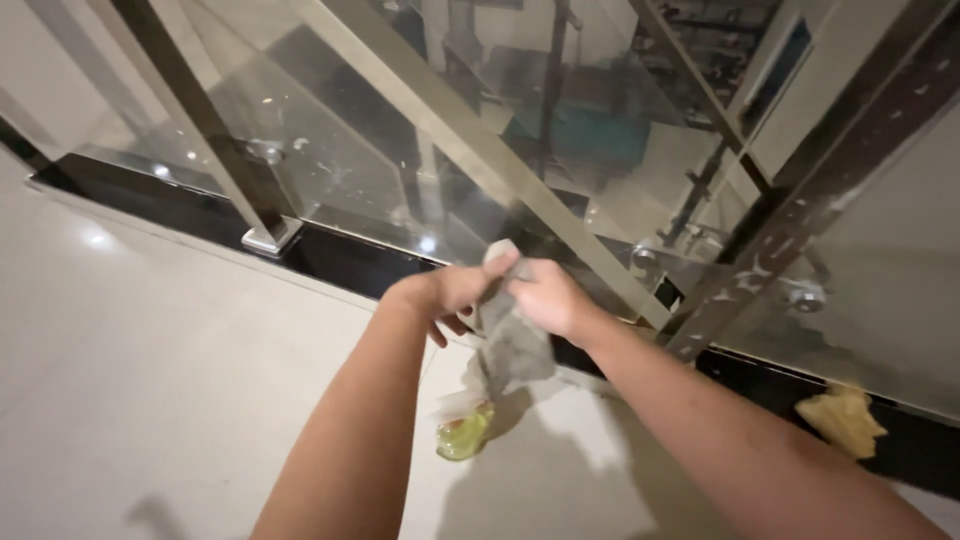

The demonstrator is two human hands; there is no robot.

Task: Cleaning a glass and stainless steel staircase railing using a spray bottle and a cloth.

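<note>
Grey cloth (512, 340) hangs pinched between both hands (500, 295)

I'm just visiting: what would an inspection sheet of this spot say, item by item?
Surface: pale glossy floor, black sill along the railing.
Job's things: grey rag, gripped by both hands.
Clutter: yellow-green bottle on the floor below the rag; yellow cloth on the sill.
Hands: left hand and right hand, both closed on the rag.
Cables: nothing seen.
Surroundings: glass panel with smudges, metal post flecked white.
</note>
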